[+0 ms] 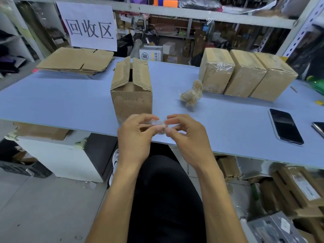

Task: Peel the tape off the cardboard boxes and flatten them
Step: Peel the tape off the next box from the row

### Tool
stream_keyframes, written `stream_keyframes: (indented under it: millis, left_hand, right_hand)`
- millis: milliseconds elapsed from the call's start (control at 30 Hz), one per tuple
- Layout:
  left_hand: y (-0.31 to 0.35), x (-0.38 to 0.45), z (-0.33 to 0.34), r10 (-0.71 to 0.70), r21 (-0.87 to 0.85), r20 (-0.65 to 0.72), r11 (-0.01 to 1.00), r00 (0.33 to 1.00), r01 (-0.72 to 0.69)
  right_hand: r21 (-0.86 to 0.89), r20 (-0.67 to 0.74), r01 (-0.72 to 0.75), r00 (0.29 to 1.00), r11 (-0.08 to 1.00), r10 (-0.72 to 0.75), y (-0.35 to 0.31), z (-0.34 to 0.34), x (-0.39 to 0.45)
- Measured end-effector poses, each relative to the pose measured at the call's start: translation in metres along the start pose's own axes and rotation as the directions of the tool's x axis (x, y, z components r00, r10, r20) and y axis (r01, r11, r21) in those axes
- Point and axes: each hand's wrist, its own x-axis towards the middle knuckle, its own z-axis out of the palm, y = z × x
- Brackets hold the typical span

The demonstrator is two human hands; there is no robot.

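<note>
Over the counter's [52, 102] near edge, the left hand [135, 137] and right hand [189, 137] each have a grip pinched on a clear tape wad [158, 126], apparently balling it for discard; its long axis runs left-right. Beyond stands the open box [131, 95], flaps up, unflattened. Three taped boxes [245, 74] wait at the far right corner.

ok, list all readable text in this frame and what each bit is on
"回收区": large black characters on the white paper sign hanging from the shelf rail behind the flattened cardboard stack.
"DELICIOUS": small vertical print on the white carton behind the table; it is faint, so I am unsure of it. The round logo and Chinese characters beside it are too blurred to read.
Labels on the boxes under the table, lower right: too small to read.
</note>
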Motion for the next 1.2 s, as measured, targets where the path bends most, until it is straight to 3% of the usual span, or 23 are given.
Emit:
stream_keyframes:
  millis: [100,300,433,500,667,800,900,1200]
  left_hand:
    - [0.001,0.002,-0.003,-0.019,-0.027,0.011,0.999,1.0,0.019]
    - [0.003,0.002,0.002,0.099,0.098,0.029,0.99,0.995,-0.102]
    - [0.0,0.0,0.006,0.086,0.149,0.12,0.983,0.989,-0.104]
    - [-0.002,-0.001,0.008,0.091,0.12,0.066,0.988,0.994,-0.098]
    - [-0.003,-0.002,0.013,0.054,0.057,-0.072,0.997,0.996,-0.049]
    - [-0.003,-0.003,0.012,0.041,0.067,-0.155,0.997,0.987,-0.03]
    - [-0.003,-0.001,0.006,0.019,0.051,-0.18,0.999,0.983,-0.01]
    - [-0.004,-0.002,0.011,0.063,0.109,-0.018,0.992,0.998,-0.061]
  right_hand:
    - [-0.072,0.085,-0.001,0.996,0.997,0.007,0.0,0.0,-0.001]
    - [-0.012,-0.067,-0.032,0.997,0.999,0.031,0.002,0.002,0.0]
    - [-0.079,-0.211,0.008,0.977,0.997,-0.025,0.002,0.008,0.001]
    - [-0.085,-0.246,0.036,0.968,0.996,-0.055,0.001,0.01,0.002]
    - [-0.126,-0.198,0.051,0.977,0.991,-0.076,0.002,0.014,0.003]
    - [0.012,-0.063,0.007,0.998,1.0,-0.006,0.001,0.012,0.002]
    - [0.032,-0.01,0.044,0.999,0.999,-0.044,0.003,0.01,0.002]
    - [-0.028,-0.194,0.031,0.98,0.999,-0.036,0.006,0.012,0.002]
